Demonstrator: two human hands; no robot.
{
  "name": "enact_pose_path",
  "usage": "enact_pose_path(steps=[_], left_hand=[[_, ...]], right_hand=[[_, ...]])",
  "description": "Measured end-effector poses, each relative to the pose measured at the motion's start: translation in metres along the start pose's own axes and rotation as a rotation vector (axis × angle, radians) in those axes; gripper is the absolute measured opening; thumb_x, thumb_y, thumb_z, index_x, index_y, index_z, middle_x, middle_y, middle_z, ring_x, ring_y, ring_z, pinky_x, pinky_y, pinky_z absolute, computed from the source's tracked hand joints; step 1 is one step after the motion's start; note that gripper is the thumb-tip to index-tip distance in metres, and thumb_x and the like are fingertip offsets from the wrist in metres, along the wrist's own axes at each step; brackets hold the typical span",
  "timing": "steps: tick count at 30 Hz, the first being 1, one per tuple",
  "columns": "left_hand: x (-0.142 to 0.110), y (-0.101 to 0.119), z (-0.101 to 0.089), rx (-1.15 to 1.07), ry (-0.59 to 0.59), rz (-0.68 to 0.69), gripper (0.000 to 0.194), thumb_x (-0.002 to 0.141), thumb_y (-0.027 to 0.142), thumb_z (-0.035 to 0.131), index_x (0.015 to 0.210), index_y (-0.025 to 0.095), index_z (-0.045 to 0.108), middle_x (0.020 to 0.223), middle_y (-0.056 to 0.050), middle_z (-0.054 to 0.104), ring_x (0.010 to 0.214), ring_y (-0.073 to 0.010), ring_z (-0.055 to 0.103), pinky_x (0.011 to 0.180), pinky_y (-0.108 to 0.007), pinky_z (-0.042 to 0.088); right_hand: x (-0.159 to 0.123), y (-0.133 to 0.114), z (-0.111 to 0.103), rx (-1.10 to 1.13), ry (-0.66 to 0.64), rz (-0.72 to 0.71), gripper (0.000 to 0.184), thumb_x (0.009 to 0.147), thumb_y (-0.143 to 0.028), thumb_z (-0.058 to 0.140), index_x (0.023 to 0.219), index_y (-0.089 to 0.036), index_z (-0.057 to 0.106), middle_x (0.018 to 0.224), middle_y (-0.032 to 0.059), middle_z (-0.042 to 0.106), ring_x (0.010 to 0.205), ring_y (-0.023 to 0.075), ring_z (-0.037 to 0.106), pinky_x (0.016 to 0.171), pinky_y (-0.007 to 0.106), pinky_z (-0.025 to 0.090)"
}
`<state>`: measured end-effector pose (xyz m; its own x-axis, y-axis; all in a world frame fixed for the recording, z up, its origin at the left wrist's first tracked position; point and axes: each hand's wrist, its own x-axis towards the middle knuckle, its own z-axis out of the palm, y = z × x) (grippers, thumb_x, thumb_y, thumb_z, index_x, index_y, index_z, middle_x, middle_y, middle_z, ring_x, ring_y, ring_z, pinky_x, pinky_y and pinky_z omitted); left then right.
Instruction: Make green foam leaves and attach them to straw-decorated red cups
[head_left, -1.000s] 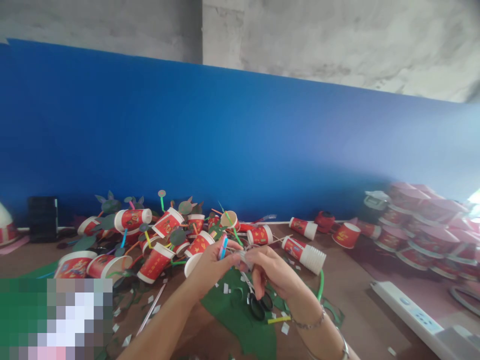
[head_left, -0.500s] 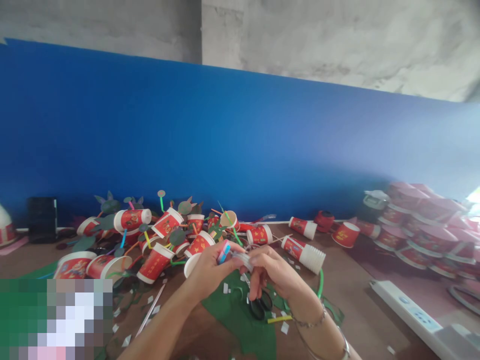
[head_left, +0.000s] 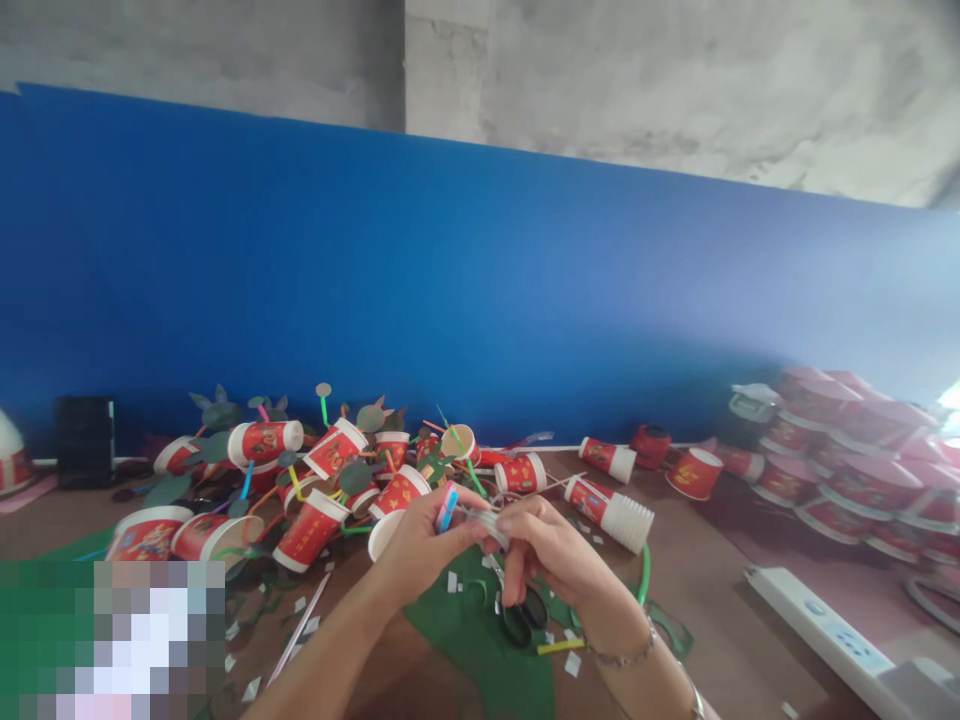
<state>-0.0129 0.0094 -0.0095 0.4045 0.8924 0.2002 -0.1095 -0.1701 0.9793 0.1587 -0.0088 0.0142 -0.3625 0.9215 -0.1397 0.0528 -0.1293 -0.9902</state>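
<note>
**Loose pinch amid clutter**

Left of the scissors [head_left: 528, 618], red paper cups [head_left: 311, 530] are heaped at odd angles; a bump could roll them. Up and left of the scissors, the left hand [head_left: 424, 535] grips a blue-and-pink piece [head_left: 448, 510]. Its fingertips and the right hand's [head_left: 551, 545] pinch a translucent piece [head_left: 487, 520] just above the scissors; a weak pinch might drop it there.

Gold characters on the heaped cups are too blurred to read, as is print on the nested cups [head_left: 600, 505], right of the scissors.
</note>
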Motion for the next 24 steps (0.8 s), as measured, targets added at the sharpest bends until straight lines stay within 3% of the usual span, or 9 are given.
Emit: enact_pose_path(steps=[4,9,20,24], left_hand=[[0.0006,0.0009,-0.0007,0.0,-0.016,0.012,0.028,0.074,0.04,0.068,0.091,0.018,0.063,0.065,0.0,0.067,0.062,-0.0154,0.059,0.059,-0.025,0.04],[0.0001,0.0071,-0.0035,0.004,-0.017,0.053,0.027,0.076,0.04,0.067,0.092,0.018,0.063,0.069,0.0,0.068,0.066,-0.0161,0.06,0.065,-0.027,0.043],[0.0013,-0.0018,-0.0006,-0.023,-0.026,0.009,0.03,0.074,0.041,0.069,0.092,0.017,0.063,0.065,-0.001,0.067,0.065,-0.0175,0.061,0.06,-0.027,0.043],[0.0007,0.0038,-0.0013,-0.041,-0.038,0.024,0.027,0.076,0.039,0.067,0.092,0.017,0.062,0.068,-0.001,0.067,0.067,-0.0172,0.061,0.064,-0.028,0.044]], right_hand=[[-0.0007,-0.0015,0.001,-0.007,-0.011,-0.019,0.029,0.075,-0.032,0.045,0.062,-0.011,0.06,0.041,0.0059,0.065,0.028,0.0084,0.047,0.035,0.019,0.02],[-0.0026,0.0001,-0.0003,0.047,-0.056,-0.028,0.024,0.075,-0.031,0.045,0.073,-0.012,0.059,0.051,0.0071,0.069,0.038,0.0118,0.056,0.04,0.019,0.03],[0.0011,0.0016,0.0018,0.027,0.002,-0.009,0.025,0.072,-0.033,0.048,0.06,-0.013,0.057,0.043,0.0054,0.065,0.028,0.0092,0.048,0.035,0.018,0.024],[-0.0019,-0.0006,0.0005,0.04,-0.054,-0.015,0.025,0.075,-0.032,0.045,0.066,-0.013,0.058,0.048,0.0067,0.068,0.033,0.0106,0.054,0.037,0.018,0.027]])
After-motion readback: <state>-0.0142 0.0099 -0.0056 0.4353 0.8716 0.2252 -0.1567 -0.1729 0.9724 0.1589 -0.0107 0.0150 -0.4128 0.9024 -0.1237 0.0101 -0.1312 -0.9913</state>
